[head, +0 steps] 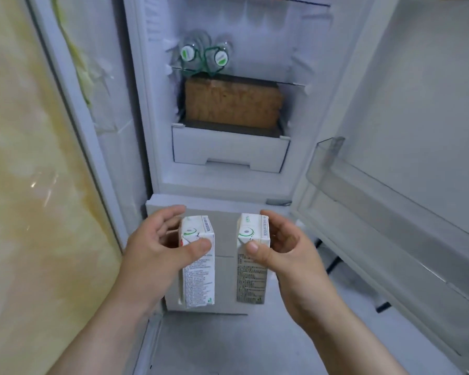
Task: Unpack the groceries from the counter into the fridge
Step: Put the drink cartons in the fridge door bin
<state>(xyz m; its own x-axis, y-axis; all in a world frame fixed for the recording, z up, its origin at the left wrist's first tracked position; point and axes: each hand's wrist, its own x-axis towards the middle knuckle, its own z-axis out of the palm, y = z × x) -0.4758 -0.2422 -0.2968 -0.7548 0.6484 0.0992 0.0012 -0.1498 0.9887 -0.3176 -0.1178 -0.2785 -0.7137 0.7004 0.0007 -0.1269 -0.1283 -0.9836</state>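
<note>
Soft, even, cool light is being cast throughout; a small glare is being reflected off the yellow wall (pixel 37 182) at left; straight lines are being bowed near the borders.

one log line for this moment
left hand grips left carton | right hand grips right carton | fridge open | cartons not yet inside

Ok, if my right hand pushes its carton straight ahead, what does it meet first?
Your right hand would probably meet the white drawer first, though depth is unclear.
</note>
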